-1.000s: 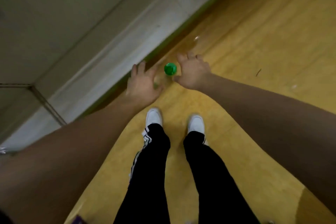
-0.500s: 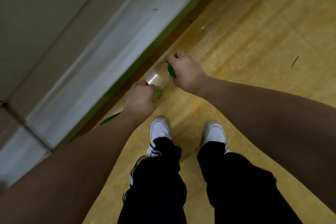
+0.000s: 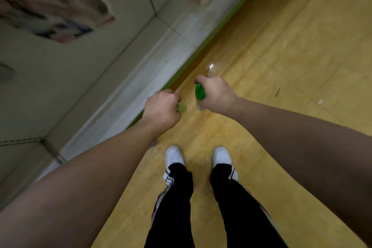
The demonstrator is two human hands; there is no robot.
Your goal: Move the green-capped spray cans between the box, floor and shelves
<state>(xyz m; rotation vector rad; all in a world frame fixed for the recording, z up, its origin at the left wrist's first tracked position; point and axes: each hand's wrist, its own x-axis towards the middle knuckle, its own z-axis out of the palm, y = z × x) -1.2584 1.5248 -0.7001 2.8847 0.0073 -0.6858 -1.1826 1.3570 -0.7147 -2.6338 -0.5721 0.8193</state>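
Two hands in view from the head camera, both fisted, held above a yellow wooden floor [image 3: 281,50] close to the wall base.

Hard to make out: the item between the hands is mostly covered. The right hand [image 3: 216,93] has its fingers curled round a green cap [image 3: 199,91], seen as a round green disc facing left at the thumb side; a faint clear shape below the cap may be part of a transparent bottle, but its outline is too weak to confirm. The left hand [image 3: 162,110] is closed tight on a pale green piece [image 3: 181,107], only a small blurred patch of which shows at the knuckles; what it is cannot be told. Whether the two green parts are joined cannot be told; a narrow gap of floor shows between the fists.

Pose: both forearms extend forward and down from the lower corners, backs of the hands upward, fists near each other at mid-frame.

Surroundings: white shoes [image 3: 174,156] and black trousers [image 3: 173,207] with white side stripes stand directly below the hands. A pale skirting board [image 3: 141,78] with a green edge strip runs diagonally beside the left hand. A blurred poster [image 3: 50,6] hangs on the wall at upper left. A small dark scrap [image 3: 278,92] lies on the floor well to the right.
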